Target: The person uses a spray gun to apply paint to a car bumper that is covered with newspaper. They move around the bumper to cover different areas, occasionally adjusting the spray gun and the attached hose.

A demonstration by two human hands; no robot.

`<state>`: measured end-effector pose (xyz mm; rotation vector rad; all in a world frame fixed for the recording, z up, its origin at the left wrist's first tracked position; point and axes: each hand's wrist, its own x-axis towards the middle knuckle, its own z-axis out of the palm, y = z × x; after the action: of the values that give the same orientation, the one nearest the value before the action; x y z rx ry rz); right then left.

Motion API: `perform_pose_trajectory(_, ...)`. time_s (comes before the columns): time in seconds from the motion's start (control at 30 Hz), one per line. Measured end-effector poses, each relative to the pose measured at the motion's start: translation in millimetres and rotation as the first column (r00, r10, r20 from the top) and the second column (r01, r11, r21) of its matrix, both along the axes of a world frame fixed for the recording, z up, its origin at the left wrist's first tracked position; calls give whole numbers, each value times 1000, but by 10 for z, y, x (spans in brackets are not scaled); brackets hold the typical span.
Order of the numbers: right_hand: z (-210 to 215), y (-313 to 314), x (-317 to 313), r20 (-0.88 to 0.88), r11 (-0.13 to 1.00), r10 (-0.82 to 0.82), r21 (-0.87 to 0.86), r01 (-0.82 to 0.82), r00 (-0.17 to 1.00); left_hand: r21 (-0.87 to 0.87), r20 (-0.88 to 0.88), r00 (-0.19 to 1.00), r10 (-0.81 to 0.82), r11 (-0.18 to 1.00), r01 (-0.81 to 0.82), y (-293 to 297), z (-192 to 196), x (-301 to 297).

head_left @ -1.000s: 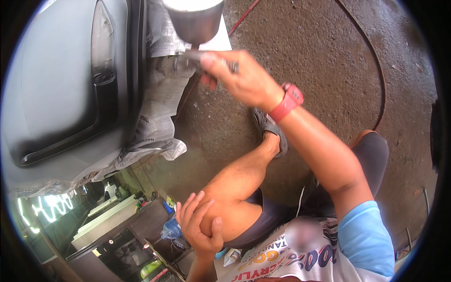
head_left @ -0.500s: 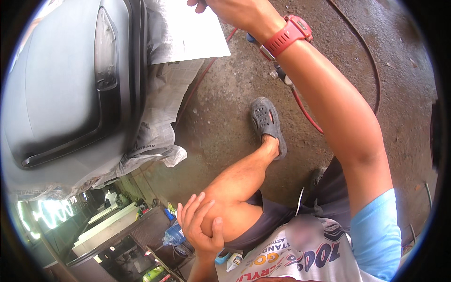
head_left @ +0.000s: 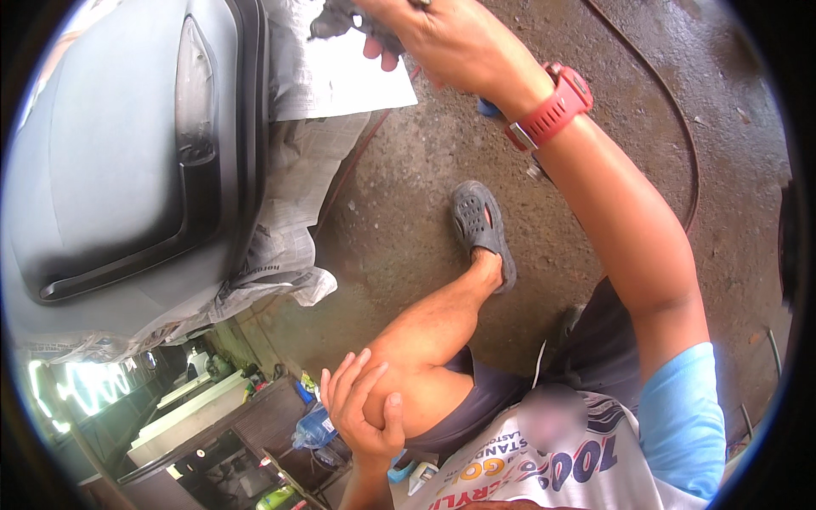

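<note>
— Grey and dark, what do we have in the right hand (head_left: 442, 38)?

— We see it closed around a dark spray gun (head_left: 348, 19) at the top edge, above the newspaper (head_left: 340, 81) masking the grey car panel (head_left: 102, 170). A red wristwatch (head_left: 551, 106) sits on that wrist.

— And our left hand (head_left: 361, 408)?

— Cupped over the bent knee (head_left: 416, 357), fingers spread, holding nothing else.

— Anything on the concrete floor (head_left: 408, 221)?

— A grey clog (head_left: 480, 225) on our foot, and a thin hose (head_left: 671, 110) curving along the right side.
</note>
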<state>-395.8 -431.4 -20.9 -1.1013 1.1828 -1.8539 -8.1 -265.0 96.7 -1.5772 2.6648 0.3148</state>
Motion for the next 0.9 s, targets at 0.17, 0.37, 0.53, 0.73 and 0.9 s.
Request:
perform_pose_trajectory(0.17, 118, -193, -129, -103, 969, -233, -105, 222, 967, -7, -9, 1000, 1, 1000, -1, 18, -5, 0)
perform_pose_trajectory(0.37, 217, -82, -101, -158, 988, -152, -4, 153, 976, -12, -16, 1000, -2, 1000, 2, 30, -11, 17)
perform_pose_trajectory(0.53, 101, 133, 182, -164, 984, -173, -69, 164, 971, -12, -10, 1000, -25, 1000, 25, 35, -4, -19)
perform_pose_trajectory(0.73, 40, 614, 704, -88, 994, 47, 98, -39, 995, -23, -8, 999, -38, 999, 38, 41, 7, -69)
perform_pose_trajectory(0.9, 33, 776, 1082, -53, 971, 228, 84, -223, 972, -25, -5, 999, -52, 998, 52, 34, -23, -76)
